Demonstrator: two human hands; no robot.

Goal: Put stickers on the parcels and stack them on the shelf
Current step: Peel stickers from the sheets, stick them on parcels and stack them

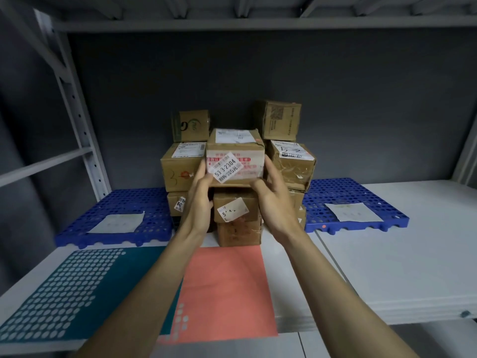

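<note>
A small cardboard parcel with a white sticker reading 53-3-2304 on its front is held between both hands, just above a stack of two stickered parcels. My left hand grips its left side and lower corner. My right hand grips its right side and underside. Several more brown parcels stand stacked behind and beside it on the white shelf.
Blue perforated mats lie left and right of the pile, each with a white sheet on it. A teal dotted sheet and a pink sheet lie at the shelf front. A grey upright rises left; another shelf is overhead.
</note>
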